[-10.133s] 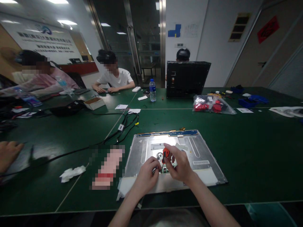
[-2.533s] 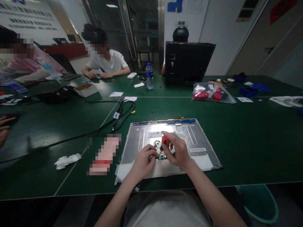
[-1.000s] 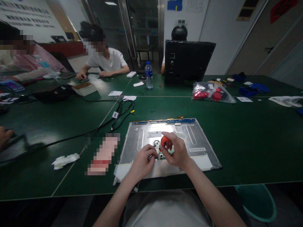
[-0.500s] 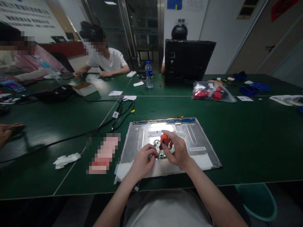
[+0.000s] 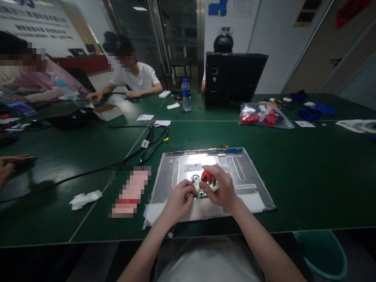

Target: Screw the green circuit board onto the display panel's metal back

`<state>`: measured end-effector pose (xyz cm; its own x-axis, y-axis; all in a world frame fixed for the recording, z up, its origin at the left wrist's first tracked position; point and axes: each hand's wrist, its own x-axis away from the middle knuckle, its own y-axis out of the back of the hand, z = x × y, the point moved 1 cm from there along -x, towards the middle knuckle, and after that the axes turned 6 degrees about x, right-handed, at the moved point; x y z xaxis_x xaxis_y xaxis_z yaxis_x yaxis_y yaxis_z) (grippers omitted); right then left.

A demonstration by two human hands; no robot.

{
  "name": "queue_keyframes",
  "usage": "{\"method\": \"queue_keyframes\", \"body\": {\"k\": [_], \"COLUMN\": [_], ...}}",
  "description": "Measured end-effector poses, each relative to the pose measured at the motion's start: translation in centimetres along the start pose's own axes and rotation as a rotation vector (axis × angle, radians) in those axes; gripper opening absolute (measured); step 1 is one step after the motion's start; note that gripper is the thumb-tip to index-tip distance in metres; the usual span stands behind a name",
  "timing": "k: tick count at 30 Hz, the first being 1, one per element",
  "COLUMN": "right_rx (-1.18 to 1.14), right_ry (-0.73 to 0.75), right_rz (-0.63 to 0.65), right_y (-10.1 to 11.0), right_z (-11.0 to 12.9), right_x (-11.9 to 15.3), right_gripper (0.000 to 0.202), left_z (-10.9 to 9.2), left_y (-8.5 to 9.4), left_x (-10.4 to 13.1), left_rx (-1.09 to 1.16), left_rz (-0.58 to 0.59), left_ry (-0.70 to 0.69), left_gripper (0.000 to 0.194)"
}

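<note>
A flat silver display panel [image 5: 167,172] lies on the green table in front of me, with a blue circuit strip [image 5: 232,151] along its far edge. My right hand [image 5: 221,186] grips a screwdriver by its red-and-black handle [image 5: 206,176]. The shaft points down at a small green circuit board [image 5: 202,194] on the panel. Beside the tip, my left hand [image 5: 182,197] rests low with its fingers curled together near the board's left side. What those fingers hold, if anything, is hidden.
Black cables [image 5: 148,139] run across the table to the left. A crumpled tissue [image 5: 85,199] lies nearby. Farther back stand a water bottle [image 5: 186,95], a black monitor [image 5: 235,78] and a plastic bag with red items [image 5: 264,115]. Co-workers sit opposite and left. A teal bin [image 5: 326,250] stands below right.
The screwdriver handle has turned and tilted slightly to the right in my right hand. My left hand stays nearly in place. The whole view has shifted slightly.
</note>
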<state>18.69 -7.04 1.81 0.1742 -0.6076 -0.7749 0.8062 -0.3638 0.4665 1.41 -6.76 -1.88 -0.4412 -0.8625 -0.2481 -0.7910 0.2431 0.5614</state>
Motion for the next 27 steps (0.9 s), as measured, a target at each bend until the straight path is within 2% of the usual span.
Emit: {"method": "queue_keyframes", "body": {"k": [4,14,19,27], "right_rx": [-0.033,0.028,0.026,-0.042], "right_ry": [-0.021,-0.03,0.018,-0.003], "right_rz": [0.011,-0.055,-0.01,0.043], "right_y": [0.14,-0.11,-0.19,0.01], "right_z": [0.2,0.02,-0.13,0.18], "right_x": [-0.05,0.22,0.09,-0.07], "right_gripper": [0.039,0.033,0.034,0.049], "left_z": [-0.02,-0.11,-0.15,0.06], "left_y": [0.01,0.08,0.09,-0.04], "left_x": [-0.06,-0.01,-0.1,-0.02], "left_rx": [0.0,-0.003,-0.002,-0.002], "left_rz": [0.007,0.013,0.012,0.005], "left_ry": [0.009,0.012,0.012,0.0], "left_gripper": [0.025,0.026,0.027,0.027]}}
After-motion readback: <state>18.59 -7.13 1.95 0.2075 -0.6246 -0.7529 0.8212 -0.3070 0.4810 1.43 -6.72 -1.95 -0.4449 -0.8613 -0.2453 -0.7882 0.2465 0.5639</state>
